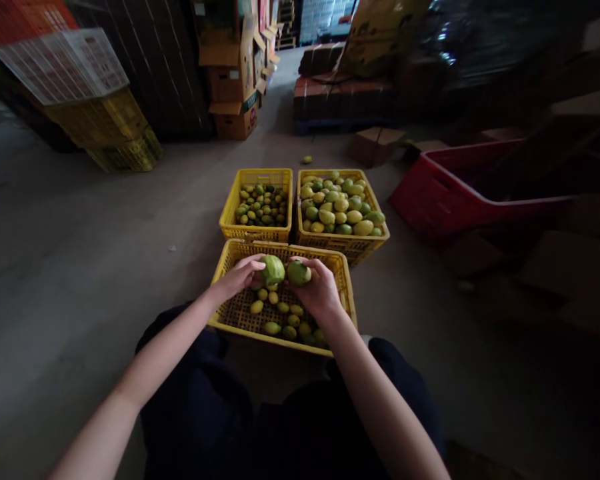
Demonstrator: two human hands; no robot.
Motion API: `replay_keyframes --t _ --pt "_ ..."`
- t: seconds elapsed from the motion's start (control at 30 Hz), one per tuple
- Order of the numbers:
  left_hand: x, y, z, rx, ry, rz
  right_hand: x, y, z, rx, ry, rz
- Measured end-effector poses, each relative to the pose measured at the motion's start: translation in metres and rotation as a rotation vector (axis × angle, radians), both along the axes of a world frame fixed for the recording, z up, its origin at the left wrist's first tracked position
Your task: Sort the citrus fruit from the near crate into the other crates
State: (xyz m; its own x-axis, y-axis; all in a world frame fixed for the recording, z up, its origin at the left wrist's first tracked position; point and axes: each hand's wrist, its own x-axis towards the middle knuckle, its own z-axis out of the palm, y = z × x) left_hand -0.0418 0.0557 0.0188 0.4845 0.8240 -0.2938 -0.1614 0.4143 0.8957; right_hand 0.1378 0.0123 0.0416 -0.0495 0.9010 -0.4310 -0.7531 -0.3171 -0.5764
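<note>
My left hand (pixel 243 275) is closed around a large, bumpy green lemon (pixel 273 269). In my right hand (pixel 321 288) is a second, darker green lemon (pixel 299 273), held a small gap to the right of the first. Both hands are above the near yellow crate (pixel 350 293), where several yellow-green lemons (pixel 283 307) lie scattered over the slatted bottom. Part of that crate's inside is hidden by my right hand and forearm.
Beyond stand two more yellow crates: the left crate (pixel 230 193) holds smaller lemons, the right crate (pixel 347 247) is heaped with larger ones. One lemon (pixel 307 159) lies on the floor behind. A red bin (pixel 430 193) is at right, stacked crates (pixel 100 117) at left, cartons (pixel 235 80) farther back.
</note>
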Motion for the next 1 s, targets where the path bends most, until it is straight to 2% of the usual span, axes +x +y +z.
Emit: replay_keyframes --t 0.1,0.2,0.3,0.37,0.47,0.6,0.73,0.87,1.0 --pt "0.006 -0.006 -0.013 -0.260 -0.217 0.096 0.000 0.000 -0.004 0.092 -0.013 0.028" --pt "0.012 -0.005 -0.028 -0.434 -0.408 0.160 0.001 0.003 -0.012 0.104 0.010 0.059" --pt "0.016 -0.002 -0.037 -0.479 -0.466 0.245 -0.002 0.009 -0.020 0.083 0.035 0.097" --pt "0.017 -0.001 -0.038 -0.468 -0.445 0.277 -0.004 0.012 -0.022 0.084 0.030 0.140" --pt "0.016 -0.002 -0.032 -0.412 -0.399 0.276 -0.005 0.015 -0.019 0.109 0.014 0.180" --pt "0.013 -0.009 -0.016 -0.157 -0.341 0.329 -0.003 0.013 -0.011 0.169 -0.042 0.145" --pt "0.007 -0.019 -0.002 0.036 -0.248 0.243 -0.001 0.006 -0.005 0.286 -0.188 0.109" --pt "-0.002 -0.026 -0.001 0.165 -0.170 0.171 -0.003 -0.002 -0.007 0.397 -0.478 0.070" --pt "-0.008 -0.030 -0.004 0.207 -0.171 0.171 -0.009 -0.007 -0.007 0.478 -0.575 0.066"
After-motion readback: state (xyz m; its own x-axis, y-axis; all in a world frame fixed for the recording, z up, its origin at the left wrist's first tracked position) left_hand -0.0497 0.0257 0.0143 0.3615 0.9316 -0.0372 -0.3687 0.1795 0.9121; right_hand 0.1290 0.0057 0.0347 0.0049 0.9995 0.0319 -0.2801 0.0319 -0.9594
